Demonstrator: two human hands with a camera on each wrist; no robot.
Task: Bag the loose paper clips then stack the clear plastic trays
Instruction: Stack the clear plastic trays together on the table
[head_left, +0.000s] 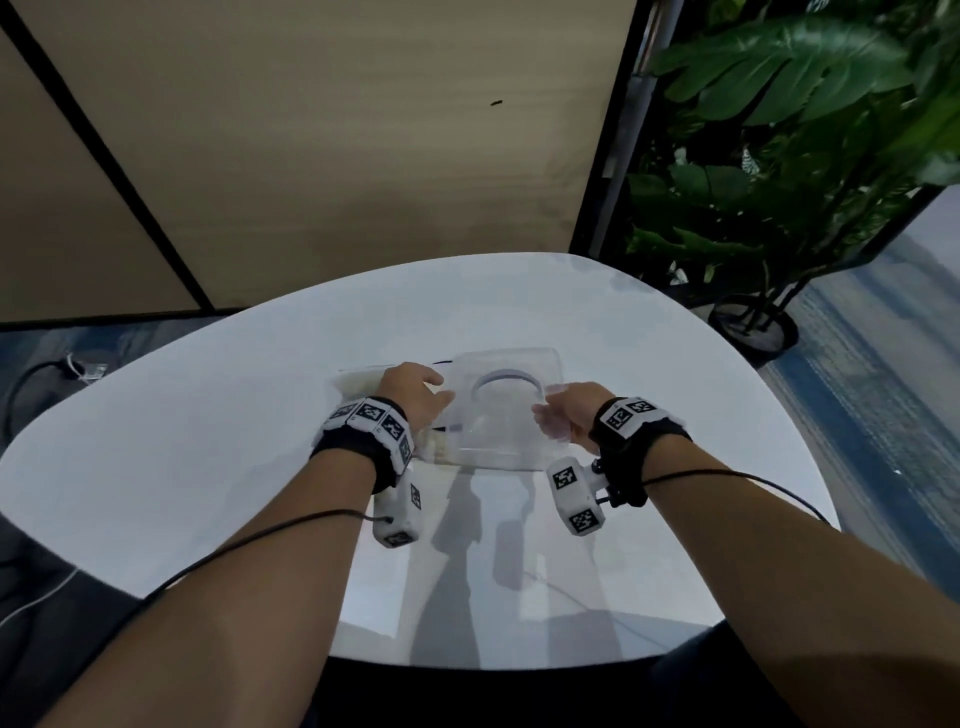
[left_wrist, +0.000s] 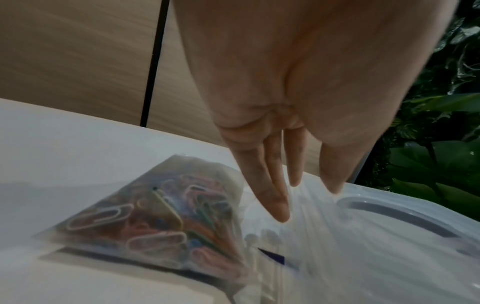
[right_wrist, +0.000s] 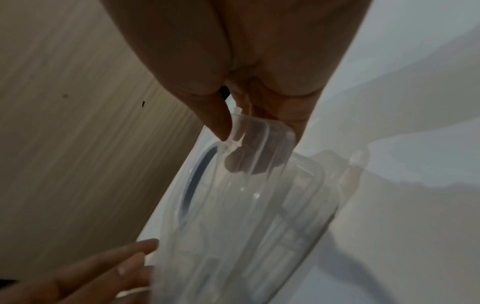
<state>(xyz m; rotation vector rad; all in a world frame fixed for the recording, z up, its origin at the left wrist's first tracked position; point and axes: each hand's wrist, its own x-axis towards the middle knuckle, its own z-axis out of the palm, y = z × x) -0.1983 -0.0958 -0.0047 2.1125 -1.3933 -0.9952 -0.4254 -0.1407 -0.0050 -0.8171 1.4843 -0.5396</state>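
White rounded table (head_left: 208, 441), wood-panel wall (head_left: 337, 130), potted plant (head_left: 779, 156), left hand (head_left: 413, 392) spread, right hand (head_left: 569, 415) pinching clear tray (head_left: 506, 415)

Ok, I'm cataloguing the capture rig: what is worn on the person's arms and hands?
Both hands, left and right, are bare, with no gloves or sleeves. Each wrist carries a black strap set with white blocks printed with black square markers, a white camera module beneath, and a thin black cable along the forearm.
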